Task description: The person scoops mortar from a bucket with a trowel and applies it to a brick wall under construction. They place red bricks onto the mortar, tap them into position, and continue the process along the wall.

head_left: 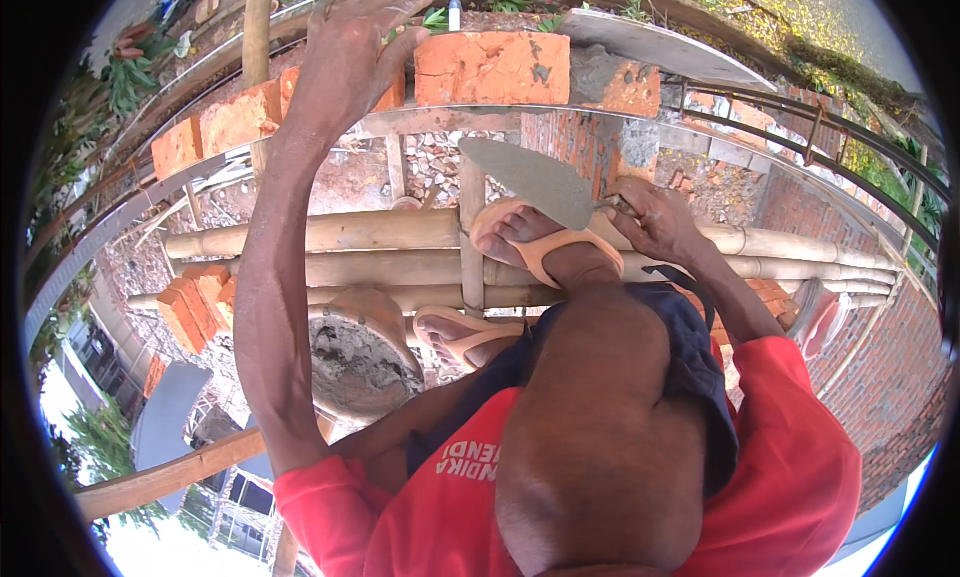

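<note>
My left hand (pixel 350 52) reaches up to the top course of a red brick wall (pixel 490 69) and rests on a brick there, fingers spread over its edge. My right hand (pixel 650 217) grips the handle of a pointed steel trowel (pixel 535 182), whose blade points left above my sandalled foot (pixel 540 242). I squat on bamboo scaffold poles (pixel 360 235), knees up, in a red shirt and dark shorts.
A round pan of grey mortar (pixel 355 357) sits on the poles by my left foot. Spare bricks (pixel 195 302) are stacked at the left. A metal rail (pixel 800 112) curves along the wall top. The ground lies far below.
</note>
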Demonstrator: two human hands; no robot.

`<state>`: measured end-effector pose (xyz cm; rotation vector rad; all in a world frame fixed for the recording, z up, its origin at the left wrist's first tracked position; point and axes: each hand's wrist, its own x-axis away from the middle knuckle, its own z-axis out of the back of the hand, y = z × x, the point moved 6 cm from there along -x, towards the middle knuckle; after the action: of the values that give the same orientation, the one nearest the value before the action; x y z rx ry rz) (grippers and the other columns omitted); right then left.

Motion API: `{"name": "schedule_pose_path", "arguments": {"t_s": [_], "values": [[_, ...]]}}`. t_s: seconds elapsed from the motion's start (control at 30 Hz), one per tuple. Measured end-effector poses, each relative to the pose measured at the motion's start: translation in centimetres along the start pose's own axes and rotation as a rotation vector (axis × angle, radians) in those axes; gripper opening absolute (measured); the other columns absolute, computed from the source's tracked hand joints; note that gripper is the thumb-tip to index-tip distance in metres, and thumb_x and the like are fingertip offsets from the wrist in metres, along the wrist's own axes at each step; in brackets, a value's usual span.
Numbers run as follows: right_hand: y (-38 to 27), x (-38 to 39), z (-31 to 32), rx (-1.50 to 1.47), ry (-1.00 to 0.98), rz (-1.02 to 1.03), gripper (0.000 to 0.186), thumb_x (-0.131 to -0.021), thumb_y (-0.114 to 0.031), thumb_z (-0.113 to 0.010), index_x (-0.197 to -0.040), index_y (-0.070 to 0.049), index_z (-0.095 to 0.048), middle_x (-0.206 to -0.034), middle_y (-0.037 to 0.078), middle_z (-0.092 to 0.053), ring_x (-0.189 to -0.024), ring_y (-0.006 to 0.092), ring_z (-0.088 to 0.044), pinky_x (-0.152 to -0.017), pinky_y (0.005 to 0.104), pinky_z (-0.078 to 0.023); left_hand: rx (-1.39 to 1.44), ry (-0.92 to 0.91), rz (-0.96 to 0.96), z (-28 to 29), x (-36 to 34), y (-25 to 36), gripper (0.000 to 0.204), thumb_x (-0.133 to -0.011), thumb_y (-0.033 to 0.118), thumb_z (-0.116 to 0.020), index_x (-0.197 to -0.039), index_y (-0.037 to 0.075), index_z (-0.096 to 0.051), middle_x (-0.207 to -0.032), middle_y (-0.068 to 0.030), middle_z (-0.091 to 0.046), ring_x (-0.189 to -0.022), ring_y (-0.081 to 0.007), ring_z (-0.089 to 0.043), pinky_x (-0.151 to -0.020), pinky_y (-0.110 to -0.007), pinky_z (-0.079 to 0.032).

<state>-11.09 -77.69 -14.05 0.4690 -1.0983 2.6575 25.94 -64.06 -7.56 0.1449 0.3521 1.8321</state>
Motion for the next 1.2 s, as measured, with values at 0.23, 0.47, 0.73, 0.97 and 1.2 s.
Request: {"name": "schedule_pose_path", "arguments": {"t_s": [0.23,0.47,0.73,0.97,1.2], "values": [[1.9,-8.9,-3.5,0.03,0.03,0.085,0.03,-0.099,-0.032,-0.065,-0.121,-0.011,-0.066,-0.11,0.016,-0.073,-0.091,0.0418,-0.071,-0.074,0.0524,-0.057,-0.166,-0.408,0.13,-5.8,-0.6,1.2,0.061,-0.097,0.064,-0.059,-0.148,0.031,-0.062,-0.147,-0.01,-0.063,-0.145,-0.0303,-0.049,-0.123,-0.074,-0.008],[3.6,-8.1,-2.3,0.071,0.216,0.048,0.03,-0.098,-0.033,-0.066,-0.119,-0.012,-0.066,-0.109,0.013,-0.074,-0.09,0.039,-0.074,-0.069,0.0515,-0.059,-0.081,-0.228,0.113,-5.8,0.0,0.8,0.058,-0.092,0.058,-0.068,-0.143,0.028,-0.067,-0.137,-0.0109,-0.069,-0.139,-0.0297,-0.055,-0.118,-0.082,-0.007],[6.2,-3.1,1.9,0.095,0.367,0.144,0.023,-0.094,-0.017,-0.076,-0.112,-0.008,-0.067,-0.098,0.01,-0.073,-0.082,0.0315,-0.073,-0.067,0.0406,-0.057,-0.095,-0.267,0.143,-6.0,-0.2,1.0,0.058,-0.094,0.055,-0.068,-0.145,0.028,-0.065,-0.137,-0.0108,-0.069,-0.139,-0.0315,-0.055,-0.119,-0.078,-0.012],[4.8,1.5,6.1,0.263,0.453,0.071,0.016,-0.089,-0.013,-0.079,-0.101,-0.007,-0.071,-0.088,0.008,-0.071,-0.077,0.0285,-0.071,-0.064,0.038,-0.056,0.085,-0.256,0.116,-6.0,0.3,0.1,0.049,-0.098,0.039,-0.07,-0.138,0.01,-0.065,-0.146,-0.02,-0.057,-0.139,-0.0373,-0.05,-0.121,-0.058,-0.03],[-0.8,3.4,7.8,0.133,0.344,-0.029,0.019,-0.089,-0.014,-0.08,-0.104,-0.006,-0.072,-0.087,0.009,-0.07,-0.078,0.0271,-0.071,-0.065,0.0371,-0.054,0.321,0.612,0.587,1.7,4.5,-3.2,0.049,-0.1,0.031,-0.066,-0.139,0.0,-0.064,-0.136,-0.022,-0.067,-0.125,-0.0359,-0.065,-0.103,-0.042,-0.051]]}}
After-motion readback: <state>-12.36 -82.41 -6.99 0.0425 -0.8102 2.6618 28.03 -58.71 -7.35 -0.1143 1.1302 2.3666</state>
